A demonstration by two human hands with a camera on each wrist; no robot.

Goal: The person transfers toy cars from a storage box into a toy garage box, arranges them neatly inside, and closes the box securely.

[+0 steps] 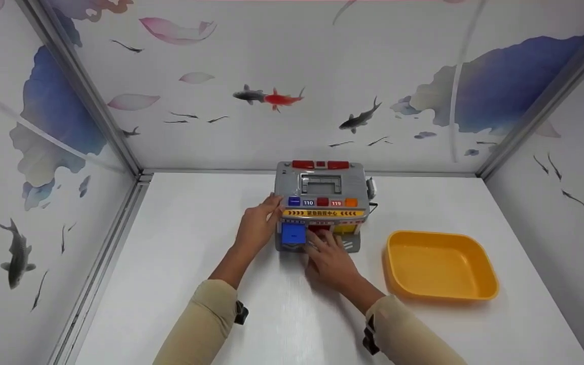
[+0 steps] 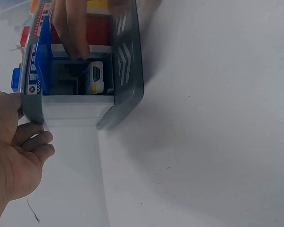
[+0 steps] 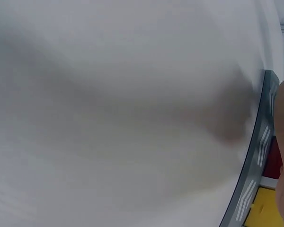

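A grey toy rescue station [image 1: 292,188] with red, blue and orange buttons stands against the back wall. Its blue door [image 1: 293,233] is swung up, while the red and yellow doors are down. Inside the blue-door bay, the left wrist view shows a small white toy car [image 2: 95,78]. My left hand [image 1: 257,223] holds the station's left front corner, thumb at the roof edge and fingers curled by the side wall. With fingers extended, my right hand [image 1: 333,262] reaches across the front of the red door [image 2: 98,30] to the bay's edge; its fingertips are partly hidden.
An orange-yellow rectangular tray [image 1: 441,291] lies on the white table [image 1: 180,304] to the right of the station. A white piece and a dark wire loop stick out from the station's right side. Printed panels enclose the table at the back and sides.
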